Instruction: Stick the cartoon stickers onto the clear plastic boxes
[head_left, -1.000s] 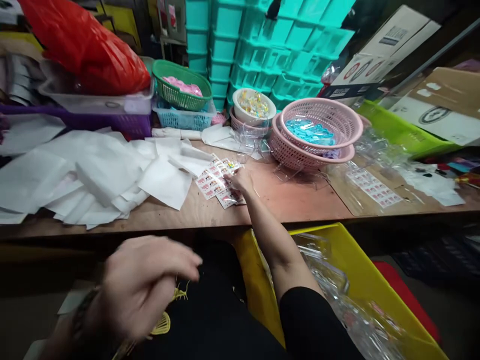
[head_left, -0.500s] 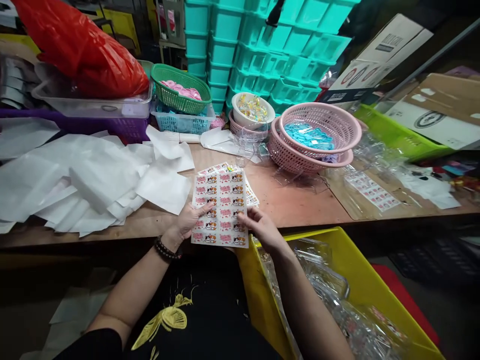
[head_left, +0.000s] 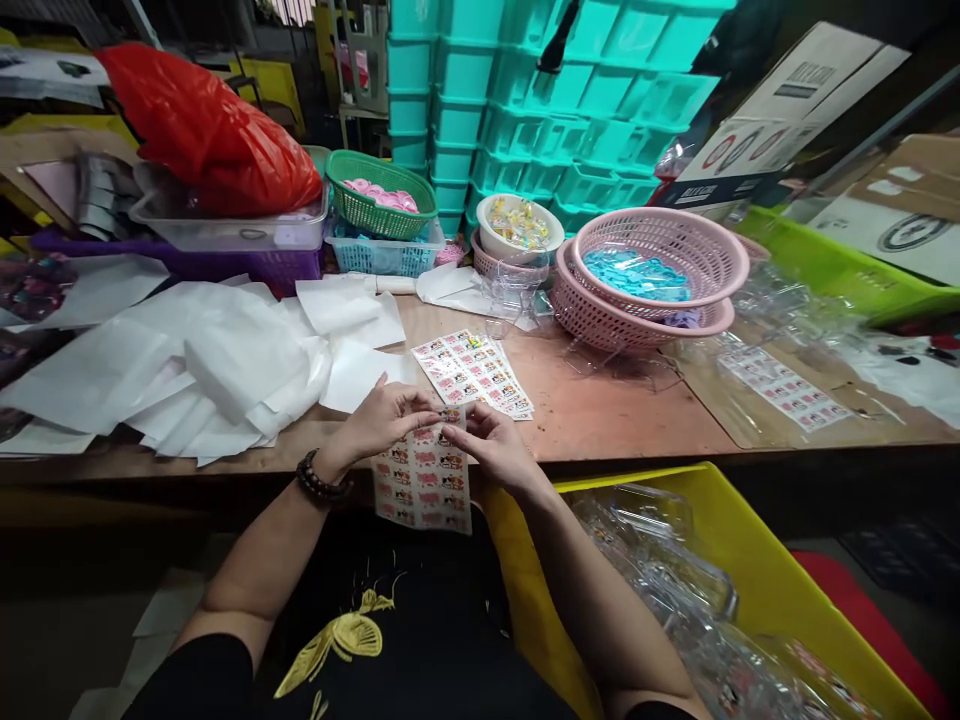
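Note:
A sticker sheet (head_left: pixel 424 485) with rows of cat pictures and pink lettering hangs below both hands at the table's front edge. My left hand (head_left: pixel 386 420), a beaded bracelet on its wrist, pinches the sheet's upper edge. At the top right corner, the fingers of my right hand (head_left: pixel 495 445) are closed on the same sheet. The two hands are close together. Just behind them, more sticker sheets (head_left: pixel 480 375) lie fanned out on the wooden table (head_left: pixel 600 410).
White backing papers (head_left: pixel 225 350) are heaped at the left. Pink baskets (head_left: pixel 660 260), a white bowl (head_left: pixel 520 228) and a green basket (head_left: pixel 382 195) stand behind. A yellow bin (head_left: pixel 780 560) of clear plastic cases is at the lower right; turquoise crates (head_left: pixel 465 110) are stacked at the back.
Both hands have moved to the top of the sheet, which has come down and tilted. The fanned sheets behind it are more exposed. The camera view has shifted slightly.

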